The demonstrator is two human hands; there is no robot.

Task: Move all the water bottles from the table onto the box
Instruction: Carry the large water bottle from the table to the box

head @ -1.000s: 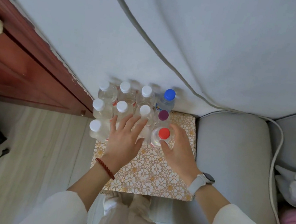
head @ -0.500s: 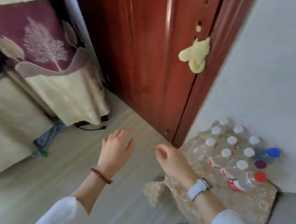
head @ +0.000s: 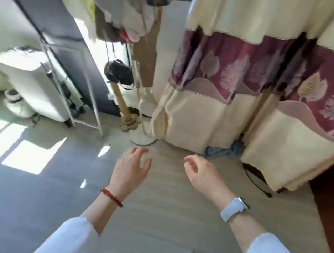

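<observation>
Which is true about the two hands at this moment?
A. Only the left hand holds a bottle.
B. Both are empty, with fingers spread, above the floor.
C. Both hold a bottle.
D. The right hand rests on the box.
B: the left hand and the right hand hold nothing, open above bare floor; no bottle or box is in view.

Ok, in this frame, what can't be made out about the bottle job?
- Bottles, box and table: none in the head view, which faces the curtain and floor, so progress cannot be judged.
- Left hand and right hand: both open and empty; fingertips smeared by motion blur.
- Clothes rack: cut off by the top edge, items blurred.
- Dark thing hanging below it: too blurred to name.
</observation>
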